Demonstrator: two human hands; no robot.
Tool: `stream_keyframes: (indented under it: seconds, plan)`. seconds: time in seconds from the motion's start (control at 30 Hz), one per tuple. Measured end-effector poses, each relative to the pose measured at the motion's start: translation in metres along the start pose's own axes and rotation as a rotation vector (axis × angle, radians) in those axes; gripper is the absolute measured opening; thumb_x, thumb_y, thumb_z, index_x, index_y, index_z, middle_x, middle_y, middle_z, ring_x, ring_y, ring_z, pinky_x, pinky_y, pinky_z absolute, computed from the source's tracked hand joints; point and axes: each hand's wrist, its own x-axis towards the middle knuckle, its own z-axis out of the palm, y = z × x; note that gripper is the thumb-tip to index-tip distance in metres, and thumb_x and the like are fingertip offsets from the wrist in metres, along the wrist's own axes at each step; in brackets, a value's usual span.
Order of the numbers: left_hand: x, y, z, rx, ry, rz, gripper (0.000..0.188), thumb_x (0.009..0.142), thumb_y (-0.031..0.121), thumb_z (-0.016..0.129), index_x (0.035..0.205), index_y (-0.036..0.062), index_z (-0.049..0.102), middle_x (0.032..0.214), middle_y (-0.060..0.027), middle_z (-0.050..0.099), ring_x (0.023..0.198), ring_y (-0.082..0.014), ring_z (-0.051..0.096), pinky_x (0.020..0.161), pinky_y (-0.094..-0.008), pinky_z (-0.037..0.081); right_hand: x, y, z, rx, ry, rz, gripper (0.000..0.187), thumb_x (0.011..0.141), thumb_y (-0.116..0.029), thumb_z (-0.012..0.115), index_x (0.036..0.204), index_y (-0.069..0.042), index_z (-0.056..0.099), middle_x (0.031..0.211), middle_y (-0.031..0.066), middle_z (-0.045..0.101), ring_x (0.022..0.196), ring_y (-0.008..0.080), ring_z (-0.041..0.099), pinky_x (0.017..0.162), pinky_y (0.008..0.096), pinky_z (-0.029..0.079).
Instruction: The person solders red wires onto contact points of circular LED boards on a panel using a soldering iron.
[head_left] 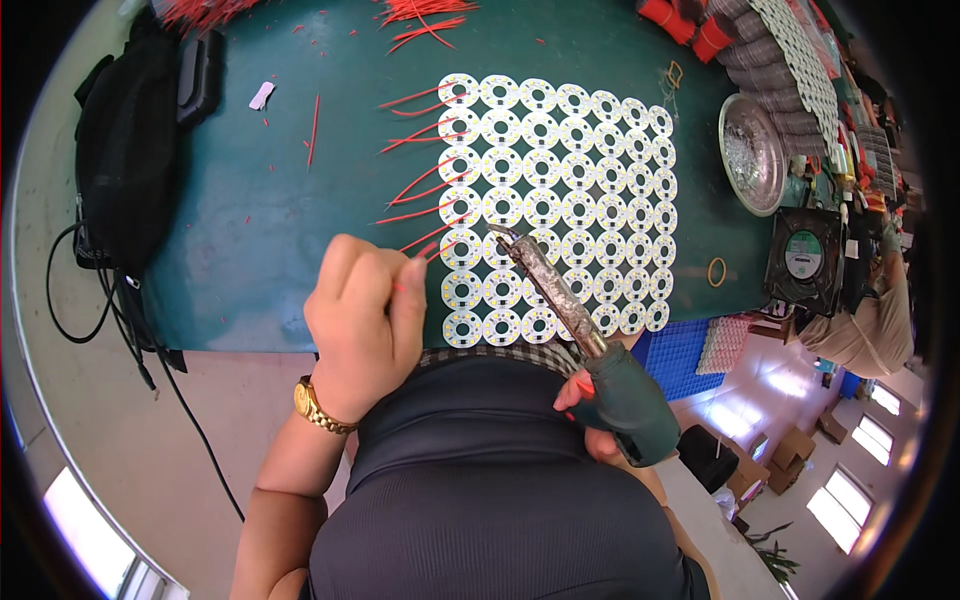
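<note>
My left hand (pixel 368 310), with a gold wristwatch (pixel 318 405) on its wrist, is closed in a pinch beside the near left part of a panel of round white LED boards (pixel 579 196). Red wire shows at its fingertips, and a red bit shows between the fingers. My right hand (pixel 600 443) grips a soldering iron (pixel 633 408) with a dark green handle, which hides most of that hand. The iron's bent tip is above the panel's second column; whether it touches a board I cannot tell. Pairs of red wires (pixel 415 190) stick out leftward from the left column's boards.
A black bag (pixel 130 160) and black case (pixel 201 78) lie at the left. Loose red wires (pixel 425 18) are heaped at the far edge. On the right are a metal bowl (pixel 752 155), a fan (pixel 803 258) and stacked boards (pixel 770 75). Another person (pixel 865 330) is beyond.
</note>
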Motion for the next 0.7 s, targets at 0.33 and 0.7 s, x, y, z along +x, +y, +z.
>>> stream_keyframes:
  seconds: [0.33, 0.7]
  plan:
    - [0.003, 0.01, 0.011, 0.253, -0.252, 0.05, 0.022, 0.083, 0.014, 0.071, 0.074, 0.0072, 0.053, 0.071, -0.0069, 0.047, 0.053, -0.0235, 0.053, 0.047, -0.0349, 0.04, -0.011, -0.017, 0.004, 0.142, 0.101, 0.179, 0.082, 0.065, -0.064, 0.081, 0.117, -0.005, 0.061, 0.089, 0.0097, 0.058, 0.078, 0.023, 0.059, 0.06, 0.0309, 0.045]
    - [0.003, 0.01, 0.012, 0.267, -0.249, 0.041, 0.019, 0.083, 0.012, 0.07, 0.073, 0.0074, 0.053, 0.071, -0.0073, 0.047, 0.054, -0.0241, 0.054, 0.048, -0.0354, 0.041, -0.017, -0.003, -0.004, 0.061, 0.099, 0.253, 0.076, 0.065, -0.056, 0.087, 0.117, -0.008, 0.061, 0.092, 0.0098, 0.059, 0.08, 0.0212, 0.059, 0.063, 0.0286, 0.044]
